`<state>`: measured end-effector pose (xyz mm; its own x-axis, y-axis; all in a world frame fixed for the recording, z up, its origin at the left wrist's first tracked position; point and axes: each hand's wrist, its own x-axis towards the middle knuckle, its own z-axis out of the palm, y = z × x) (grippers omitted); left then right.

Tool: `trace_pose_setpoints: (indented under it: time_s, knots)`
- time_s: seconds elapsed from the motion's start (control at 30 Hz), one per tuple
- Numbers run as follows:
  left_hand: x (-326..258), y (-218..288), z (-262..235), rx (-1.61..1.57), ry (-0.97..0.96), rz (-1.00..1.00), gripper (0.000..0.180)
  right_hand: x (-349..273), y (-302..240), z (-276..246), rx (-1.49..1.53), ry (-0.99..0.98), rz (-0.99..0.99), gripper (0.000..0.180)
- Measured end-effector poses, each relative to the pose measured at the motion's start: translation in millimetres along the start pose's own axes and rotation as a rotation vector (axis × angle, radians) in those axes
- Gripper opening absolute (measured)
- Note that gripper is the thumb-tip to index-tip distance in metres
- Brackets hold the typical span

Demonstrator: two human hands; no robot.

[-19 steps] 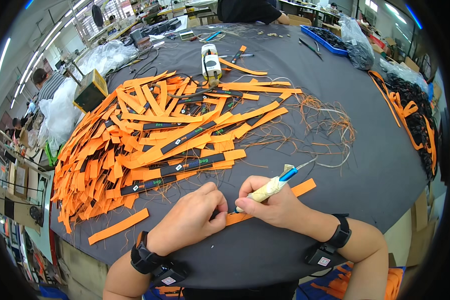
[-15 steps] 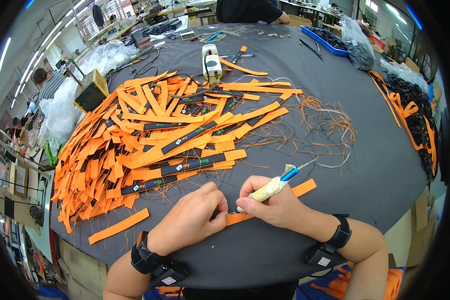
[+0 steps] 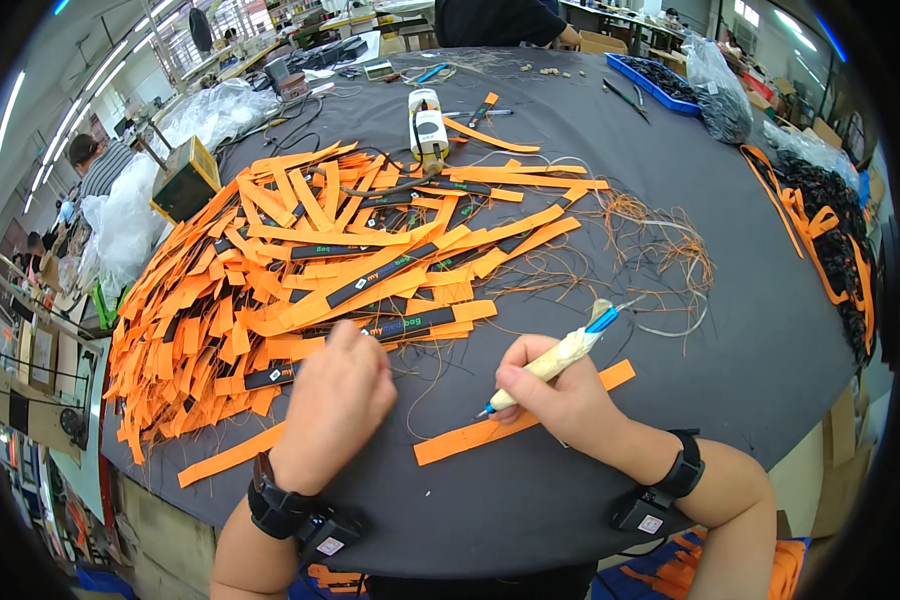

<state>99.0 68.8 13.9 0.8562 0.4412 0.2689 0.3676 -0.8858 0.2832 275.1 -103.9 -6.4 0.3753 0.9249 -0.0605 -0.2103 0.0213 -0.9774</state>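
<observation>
My right hand (image 3: 560,385) grips a pen-shaped tool (image 3: 560,358) with a blue body wrapped in cream tape. A cable runs from its upper end, and its thin tip points down at an orange webbing strip (image 3: 460,440). That strip lies flat and slanting, partly under my right hand. My left hand (image 3: 335,400), slightly blurred, is away from the strip, at the near edge of a heap of orange straps with black printed labels (image 3: 390,265). Its fingers are curled in, and whatever they pinch is hidden.
Another orange strip (image 3: 230,455) lies left, partly behind my left wrist. Loose threads (image 3: 660,235) and a cable tangle right of the heap. Beyond it lie a white meter-like device (image 3: 428,130) and a blue tray (image 3: 655,80). A yellow-black box (image 3: 185,180) stands at left.
My left hand has let go of the strip and moved up and left toward the heap, uncovering the strip's left end. My right hand has shifted slightly right with the pen-shaped tool.
</observation>
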Motion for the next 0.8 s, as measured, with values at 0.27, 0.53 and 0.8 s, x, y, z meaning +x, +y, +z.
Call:
trace_pose_setpoints:
  time_s: [0.27, 0.53, 0.8]
  knots:
    - [-2.8, 40.4, -21.9, -0.244, -0.378, 0.214, 0.027, 2.7, 2.3, -8.9, 0.193, 0.133, -0.065, 0.018]
    - [-5.5, 34.5, -12.1, -0.331, -0.342, 0.216, 0.028, -3.0, -10.2, -5.1, -0.011, 0.156, -0.226, 0.017]
    - [-15.1, 43.1, -3.6, -0.263, -0.365, 0.336, 0.029, -3.2, -11.7, -6.5, -0.037, 0.182, -0.224, 0.016]
